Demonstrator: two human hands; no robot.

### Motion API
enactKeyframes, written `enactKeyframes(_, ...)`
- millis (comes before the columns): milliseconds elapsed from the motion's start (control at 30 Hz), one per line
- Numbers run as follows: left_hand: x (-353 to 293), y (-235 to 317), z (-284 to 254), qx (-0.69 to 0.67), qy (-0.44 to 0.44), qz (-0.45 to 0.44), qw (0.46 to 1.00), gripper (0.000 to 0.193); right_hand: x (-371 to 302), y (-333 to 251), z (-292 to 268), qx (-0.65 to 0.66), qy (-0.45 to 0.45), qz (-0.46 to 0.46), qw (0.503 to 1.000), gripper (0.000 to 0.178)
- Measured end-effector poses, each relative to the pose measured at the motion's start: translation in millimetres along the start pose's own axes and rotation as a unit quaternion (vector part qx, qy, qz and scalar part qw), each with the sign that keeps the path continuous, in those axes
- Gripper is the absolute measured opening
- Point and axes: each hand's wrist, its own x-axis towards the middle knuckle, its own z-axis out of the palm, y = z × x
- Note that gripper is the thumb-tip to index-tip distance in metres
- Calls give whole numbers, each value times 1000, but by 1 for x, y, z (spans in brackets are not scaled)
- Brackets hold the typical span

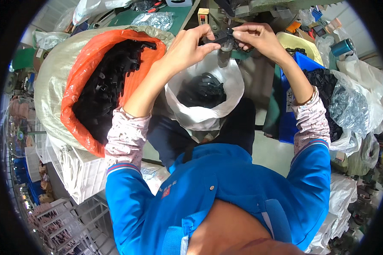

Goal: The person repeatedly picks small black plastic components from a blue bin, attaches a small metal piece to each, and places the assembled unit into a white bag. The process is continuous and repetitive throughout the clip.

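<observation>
My left hand pinches a black plastic part between thumb and fingers, holding it at a small bench press. Just across from it, my right hand has its thumb and fingers closed together beside the same spot. Whatever lies between the right fingertips is too small to make out. Below both hands, a white sack hangs open between my knees, with black plastic parts inside.
On the left stands a large sack with an orange liner, full of black parts. A blue bin of black pieces and a clear bag of small metal parts are at right. Behind it sits a yellow container.
</observation>
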Motion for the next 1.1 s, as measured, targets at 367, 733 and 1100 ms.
enactKeyframes(367,6,-3,0,0,-23,7,1000,24,56,134,25,-383,161,87,906,44)
enactKeyframes(733,2,-3,5,48,82,92,991,24,63,174,20,-485,208,38,849,26)
enactKeyframes(1100,-99,-93,13,118,70,-55,989,48,62,167,21,-307,320,-76,893,21)
